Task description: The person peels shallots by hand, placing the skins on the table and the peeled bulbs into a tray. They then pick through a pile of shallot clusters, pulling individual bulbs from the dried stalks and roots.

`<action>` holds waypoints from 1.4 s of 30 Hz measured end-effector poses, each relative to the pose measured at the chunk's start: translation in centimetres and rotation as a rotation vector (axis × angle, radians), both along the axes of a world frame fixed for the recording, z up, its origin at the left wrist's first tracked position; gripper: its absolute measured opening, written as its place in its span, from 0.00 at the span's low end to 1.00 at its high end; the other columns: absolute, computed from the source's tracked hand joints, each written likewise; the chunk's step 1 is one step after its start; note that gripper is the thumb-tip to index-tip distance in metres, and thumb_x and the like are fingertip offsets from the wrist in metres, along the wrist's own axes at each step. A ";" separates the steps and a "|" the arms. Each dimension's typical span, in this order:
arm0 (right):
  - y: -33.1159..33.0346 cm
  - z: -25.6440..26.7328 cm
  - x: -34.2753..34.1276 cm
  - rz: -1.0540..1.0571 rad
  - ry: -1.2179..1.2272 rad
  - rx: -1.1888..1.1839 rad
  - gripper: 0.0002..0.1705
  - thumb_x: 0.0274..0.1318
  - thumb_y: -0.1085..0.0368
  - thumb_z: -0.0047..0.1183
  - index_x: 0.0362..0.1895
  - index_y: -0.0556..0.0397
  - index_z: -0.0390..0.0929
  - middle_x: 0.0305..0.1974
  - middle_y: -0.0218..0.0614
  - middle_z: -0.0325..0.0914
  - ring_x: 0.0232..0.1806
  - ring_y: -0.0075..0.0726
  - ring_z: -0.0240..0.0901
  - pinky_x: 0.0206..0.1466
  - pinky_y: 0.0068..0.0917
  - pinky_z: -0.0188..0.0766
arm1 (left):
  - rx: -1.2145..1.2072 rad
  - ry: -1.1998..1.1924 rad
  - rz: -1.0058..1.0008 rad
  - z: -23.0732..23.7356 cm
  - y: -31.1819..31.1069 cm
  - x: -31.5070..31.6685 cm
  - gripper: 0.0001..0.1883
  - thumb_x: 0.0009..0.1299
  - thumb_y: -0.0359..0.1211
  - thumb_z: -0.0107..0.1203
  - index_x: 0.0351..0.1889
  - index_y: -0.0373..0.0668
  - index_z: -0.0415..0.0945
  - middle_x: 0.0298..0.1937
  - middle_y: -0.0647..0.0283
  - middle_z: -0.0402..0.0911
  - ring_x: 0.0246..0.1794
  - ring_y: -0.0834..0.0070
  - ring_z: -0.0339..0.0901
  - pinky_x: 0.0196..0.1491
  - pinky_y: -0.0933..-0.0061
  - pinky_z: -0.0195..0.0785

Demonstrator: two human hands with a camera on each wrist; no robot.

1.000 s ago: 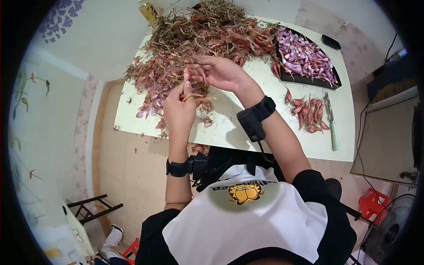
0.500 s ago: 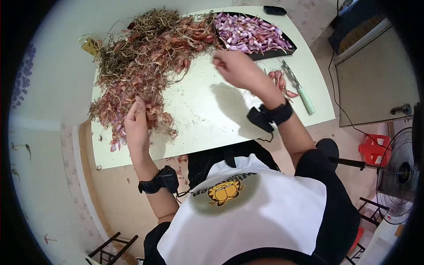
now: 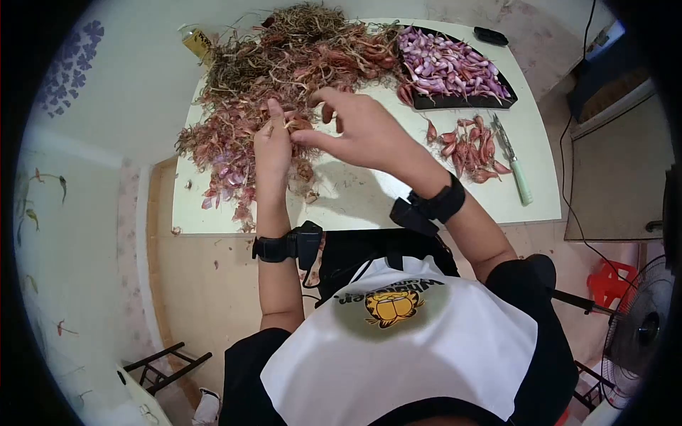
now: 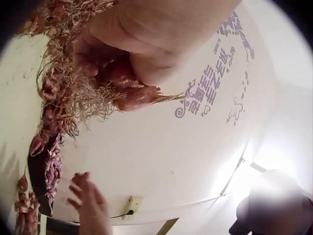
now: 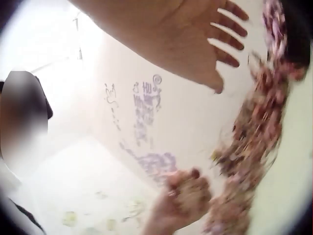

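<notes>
Reddish unpeeled shallots with stringy roots are gripped in the left hand, which is above the near side of the root-and-skin pile. Its curled fingers hide part of them in the left wrist view. Close by on the right, the right hand has its fingers spread apart. The right wrist view shows that hand with nothing in its fingers, and the left hand lower down around a bunch of roots.
A black tray of purple peeled shallots stands at the back right. In front of it lie several reddish shallots and a knife with a pale green handle. A yellow-labelled container stands behind the pile.
The right hand has come back leftward from beside the small shallot group to the left hand, its fingers now spread. The head view has shifted; the left hand is raised nearer the right.
</notes>
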State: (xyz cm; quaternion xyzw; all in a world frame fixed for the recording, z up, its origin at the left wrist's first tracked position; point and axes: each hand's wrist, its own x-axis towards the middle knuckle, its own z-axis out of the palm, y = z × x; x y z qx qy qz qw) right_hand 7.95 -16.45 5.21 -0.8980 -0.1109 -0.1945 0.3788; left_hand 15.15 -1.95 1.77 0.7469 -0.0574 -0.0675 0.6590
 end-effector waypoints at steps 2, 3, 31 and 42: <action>2.1 -0.3 2.0 0.043 0.031 -0.017 0.21 0.54 0.51 0.49 0.36 0.58 0.71 0.24 0.44 0.73 0.26 0.46 0.71 0.30 0.33 0.67 | -0.135 -0.026 0.009 1.0 0.2 -0.9 0.30 0.67 0.57 0.40 0.25 0.38 0.75 0.18 0.69 0.72 0.16 0.87 0.64 0.18 0.85 0.54; 2.8 -0.6 2.5 0.068 0.021 -0.014 0.21 0.54 0.51 0.49 0.36 0.58 0.71 0.24 0.44 0.73 0.26 0.46 0.71 0.30 0.33 0.67 | -0.087 -0.005 0.075 1.0 0.8 -0.7 0.30 0.66 0.57 0.41 0.23 0.38 0.75 0.18 0.69 0.72 0.16 0.86 0.63 0.20 0.85 0.56; -3.6 -1.5 5.9 0.143 0.206 1.373 0.16 0.54 0.71 0.47 0.48 0.62 0.65 0.40 0.43 0.73 0.44 0.35 0.71 0.45 0.27 0.70 | -1.019 0.214 0.263 -2.0 11.7 5.7 0.24 0.73 0.46 0.24 0.51 0.39 0.63 0.57 0.50 0.63 0.58 0.51 0.60 0.55 0.32 0.54; 2.4 -2.7 8.3 0.415 0.605 1.359 0.15 0.63 0.62 0.33 0.44 0.61 0.66 0.39 0.40 0.70 0.38 0.36 0.71 0.44 0.29 0.72 | -0.635 0.091 -0.363 3.6 10.6 7.8 0.12 0.71 0.37 0.40 0.40 0.37 0.66 0.23 0.69 0.58 0.24 0.80 0.59 0.34 0.75 0.60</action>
